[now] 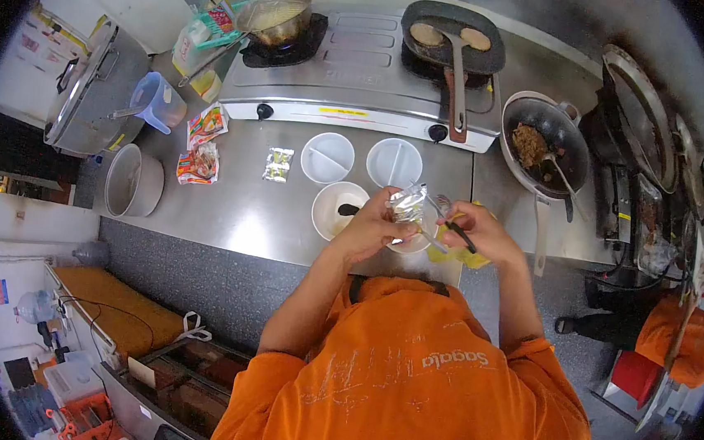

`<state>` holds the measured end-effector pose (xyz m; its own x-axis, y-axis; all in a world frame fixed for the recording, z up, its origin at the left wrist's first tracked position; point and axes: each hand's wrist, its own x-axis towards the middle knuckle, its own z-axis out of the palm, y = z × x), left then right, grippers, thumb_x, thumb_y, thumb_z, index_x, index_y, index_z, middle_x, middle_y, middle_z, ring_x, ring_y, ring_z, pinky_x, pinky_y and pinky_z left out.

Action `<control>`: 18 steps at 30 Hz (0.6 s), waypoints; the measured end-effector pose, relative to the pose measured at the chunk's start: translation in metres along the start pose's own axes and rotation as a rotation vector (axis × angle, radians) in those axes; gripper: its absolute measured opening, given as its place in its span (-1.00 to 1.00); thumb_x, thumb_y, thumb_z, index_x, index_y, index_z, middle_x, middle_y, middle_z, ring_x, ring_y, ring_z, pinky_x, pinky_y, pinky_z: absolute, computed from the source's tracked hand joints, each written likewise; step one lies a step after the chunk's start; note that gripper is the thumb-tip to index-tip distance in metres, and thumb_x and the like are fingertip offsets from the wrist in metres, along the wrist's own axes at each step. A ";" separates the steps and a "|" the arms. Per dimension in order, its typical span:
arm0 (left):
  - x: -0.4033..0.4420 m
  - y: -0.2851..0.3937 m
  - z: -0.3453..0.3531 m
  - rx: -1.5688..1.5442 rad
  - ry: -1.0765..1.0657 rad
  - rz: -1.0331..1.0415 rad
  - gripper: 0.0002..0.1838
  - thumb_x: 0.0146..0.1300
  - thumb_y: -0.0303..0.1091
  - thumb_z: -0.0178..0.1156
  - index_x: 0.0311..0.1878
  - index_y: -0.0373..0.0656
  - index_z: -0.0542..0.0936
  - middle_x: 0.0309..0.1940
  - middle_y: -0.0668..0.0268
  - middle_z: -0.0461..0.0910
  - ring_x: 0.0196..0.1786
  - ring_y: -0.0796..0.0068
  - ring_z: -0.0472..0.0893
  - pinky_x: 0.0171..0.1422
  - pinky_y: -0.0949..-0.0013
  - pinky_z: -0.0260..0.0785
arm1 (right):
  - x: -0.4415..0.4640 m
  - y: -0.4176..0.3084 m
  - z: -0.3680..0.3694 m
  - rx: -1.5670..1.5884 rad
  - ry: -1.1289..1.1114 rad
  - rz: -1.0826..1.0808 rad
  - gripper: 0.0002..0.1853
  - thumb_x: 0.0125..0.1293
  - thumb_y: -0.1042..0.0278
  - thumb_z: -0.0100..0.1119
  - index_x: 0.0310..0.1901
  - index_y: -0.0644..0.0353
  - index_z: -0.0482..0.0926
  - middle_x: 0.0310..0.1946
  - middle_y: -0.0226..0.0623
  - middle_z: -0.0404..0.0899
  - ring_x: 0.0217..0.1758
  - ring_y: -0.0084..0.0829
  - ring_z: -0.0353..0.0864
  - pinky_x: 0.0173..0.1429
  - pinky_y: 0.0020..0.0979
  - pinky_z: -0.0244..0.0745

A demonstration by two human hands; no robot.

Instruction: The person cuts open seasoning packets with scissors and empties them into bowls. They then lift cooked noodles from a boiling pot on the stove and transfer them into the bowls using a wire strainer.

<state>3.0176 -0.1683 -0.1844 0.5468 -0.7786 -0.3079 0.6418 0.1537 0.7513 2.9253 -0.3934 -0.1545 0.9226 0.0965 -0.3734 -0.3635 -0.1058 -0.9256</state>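
Over a white bowl (400, 247), my left hand (370, 228) is closed on a silver foil sachet (408, 204). My right hand (481, 233) grips what look like scissors (459, 234) with a black handle, their metal blades close to the sachet. A yellow wrapper or cloth (476, 257) shows under the right hand. Left of these stands another white bowl (319, 217) with a dark patch inside. Two white divided bowls, one on the left (328, 158) and one on the right (394, 163), sit behind. More foil sachets (278, 164) lie farther left.
A gas stove (355, 80) carries a pot (277, 20) and a square pan (484, 61) with two round patties. To the right, a wok (569, 138) holds brown food and a spoon. Food packets (199, 164), a jug (159, 101) and an empty-looking pot (135, 182) stand left.
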 end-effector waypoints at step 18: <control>-0.024 0.002 -0.056 -0.341 0.041 -0.026 -0.78 0.39 -0.34 0.10 0.01 -0.22 0.45 -0.26 0.26 0.58 -0.39 0.52 0.54 -0.39 0.50 0.37 | 0.031 -0.011 0.017 -0.454 0.287 -0.214 -0.79 0.32 0.27 0.13 -0.15 0.18 0.66 -0.24 -0.10 0.69 -0.11 -0.13 0.69 0.00 -0.25 0.54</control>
<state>3.0362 -0.1148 -0.2081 0.5446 -0.7610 -0.3526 0.7947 0.3339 0.5070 2.9560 -0.3724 -0.1566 0.9905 -0.1036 -0.0903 -0.1319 -0.5334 -0.8355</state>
